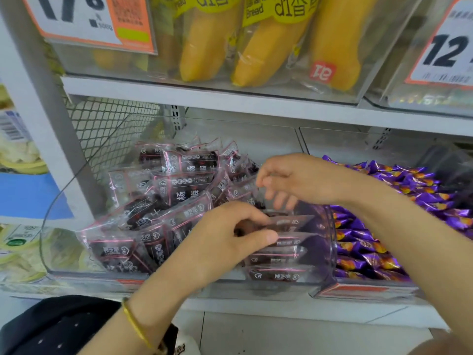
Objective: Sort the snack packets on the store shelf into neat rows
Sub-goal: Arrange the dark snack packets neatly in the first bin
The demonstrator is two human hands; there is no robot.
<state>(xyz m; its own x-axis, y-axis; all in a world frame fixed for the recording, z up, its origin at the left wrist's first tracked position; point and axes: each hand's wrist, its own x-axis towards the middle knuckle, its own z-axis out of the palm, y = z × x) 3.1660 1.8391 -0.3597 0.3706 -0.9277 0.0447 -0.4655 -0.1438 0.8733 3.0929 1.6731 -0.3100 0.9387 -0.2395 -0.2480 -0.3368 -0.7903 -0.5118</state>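
Several clear packets with pink lines and dark fruit inside (179, 185) lie in a loose heap in a clear plastic bin (51, 226) on the lower shelf. At the bin's right front, a few of them stand in a neat stack (279, 265). My left hand (230, 242) pinches the top packet of that stack (286, 222) between thumb and fingers. My right hand (294, 180) hovers just above and behind it with fingers loosely curled, blurred, holding nothing I can make out.
A neighbouring bin to the right holds many purple and orange wrapped sweets (378, 252). Above, the upper shelf (230, 98) carries yellow banana bread packs (261, 52) and price cards (89, 19). A wire mesh panel (102, 129) closes the left side.
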